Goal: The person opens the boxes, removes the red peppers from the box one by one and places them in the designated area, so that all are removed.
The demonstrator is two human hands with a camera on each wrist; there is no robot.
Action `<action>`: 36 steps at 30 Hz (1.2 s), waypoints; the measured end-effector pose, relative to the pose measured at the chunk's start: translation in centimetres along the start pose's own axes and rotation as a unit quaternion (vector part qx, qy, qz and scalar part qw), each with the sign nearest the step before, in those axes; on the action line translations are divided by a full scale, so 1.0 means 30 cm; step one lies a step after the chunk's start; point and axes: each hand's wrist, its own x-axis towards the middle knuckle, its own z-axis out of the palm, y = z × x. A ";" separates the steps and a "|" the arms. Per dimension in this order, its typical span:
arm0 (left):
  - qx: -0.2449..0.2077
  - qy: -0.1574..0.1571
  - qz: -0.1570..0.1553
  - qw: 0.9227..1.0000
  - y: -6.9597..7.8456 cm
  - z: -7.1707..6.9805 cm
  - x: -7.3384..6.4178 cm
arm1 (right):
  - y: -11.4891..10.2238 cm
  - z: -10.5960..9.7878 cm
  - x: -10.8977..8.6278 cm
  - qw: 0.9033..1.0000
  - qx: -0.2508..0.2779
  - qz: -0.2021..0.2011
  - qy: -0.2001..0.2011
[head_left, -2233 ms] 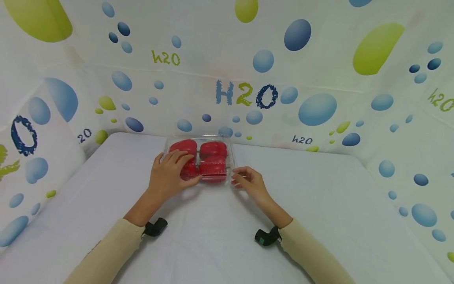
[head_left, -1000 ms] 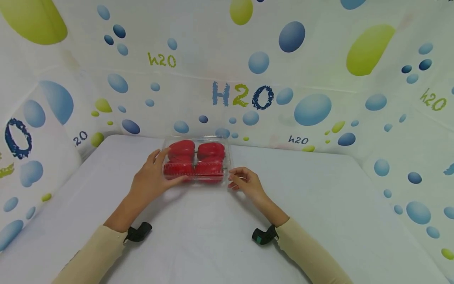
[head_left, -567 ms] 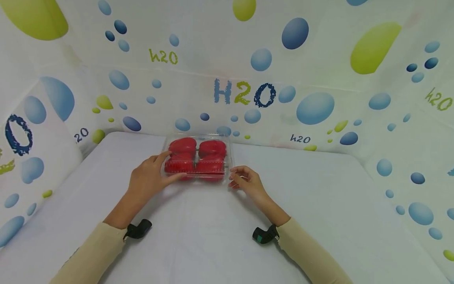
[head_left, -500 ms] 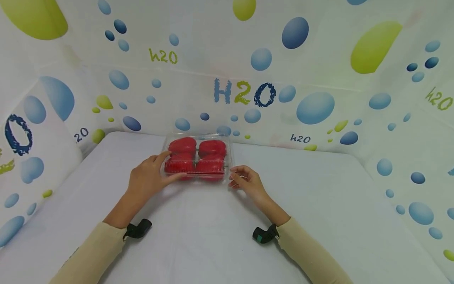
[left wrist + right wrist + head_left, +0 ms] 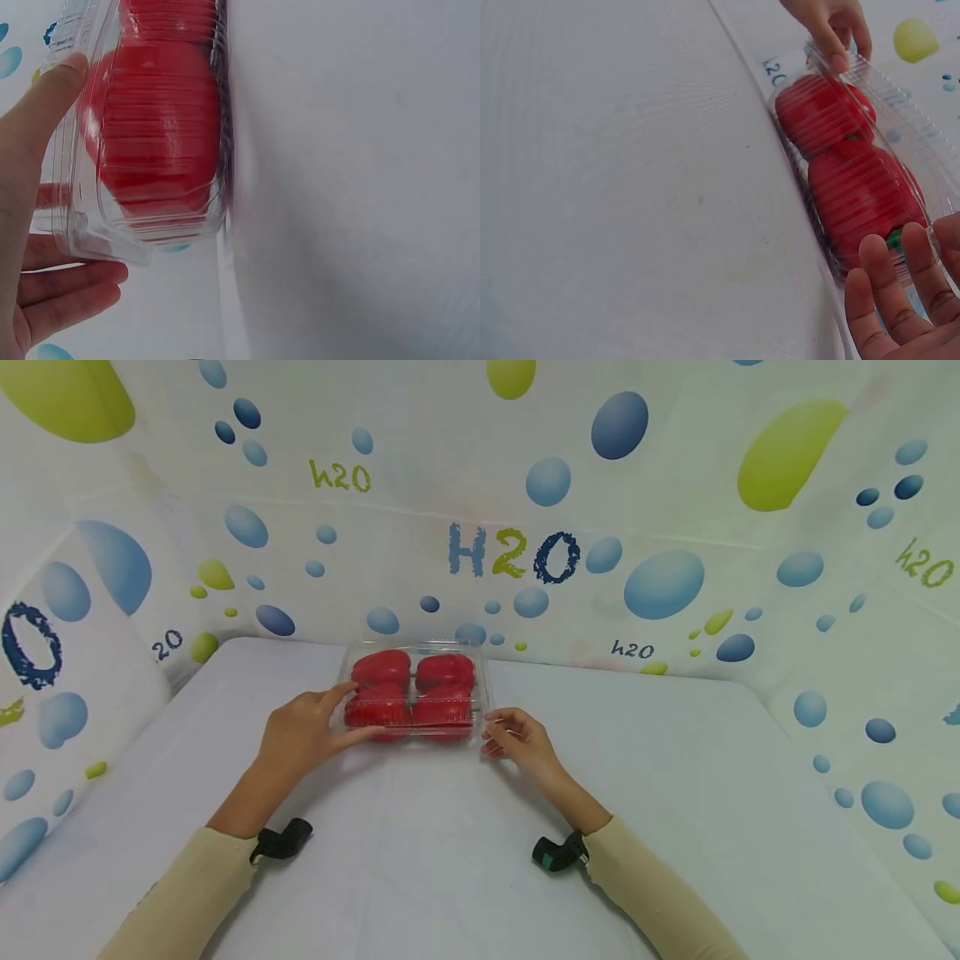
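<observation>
A clear plastic clamshell container [image 5: 408,731] sits near the back of the table, packed with several red bell peppers [image 5: 381,667]. At its left end, my left hand [image 5: 300,731] grips the edge, thumb along the front rim. In the left wrist view the thumb lies on the lid's rim, and the other fingers reach behind and under the container's corner [image 5: 112,244]. My right hand [image 5: 521,743] pinches the right front corner. The right wrist view shows thumb and forefinger meeting there while the other fingers [image 5: 881,274] extend beside a green stem [image 5: 894,238]. The lid lies over the peppers.
A white cloth [image 5: 435,860] covers the table. Behind and at both sides stands a white sheet [image 5: 420,560] printed with blue and green drops and "H2O" lettering. Black wrist cameras [image 5: 288,839] hang at both cuffs.
My left hand has slid left off the top of the lid to the container's left end, its thumb staying by the front rim. The right hand keeps its place at the right corner.
</observation>
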 end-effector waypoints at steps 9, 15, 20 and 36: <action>-0.022 -0.006 0.031 0.999 -0.034 -0.010 -0.002 | 0.003 0.006 0.004 1.000 -0.002 -0.010 0.002; -0.031 -0.036 0.029 0.998 -0.040 -0.028 0.001 | 0.004 0.003 0.006 1.000 0.008 -0.016 -0.012; -0.053 -0.049 0.026 0.997 -0.039 -0.041 0.002 | 0.006 -0.002 0.006 0.999 0.022 -0.020 -0.031; -0.095 -0.063 0.072 0.991 -0.070 -0.058 -0.001 | 0.012 -0.008 0.003 0.999 0.026 -0.010 -0.030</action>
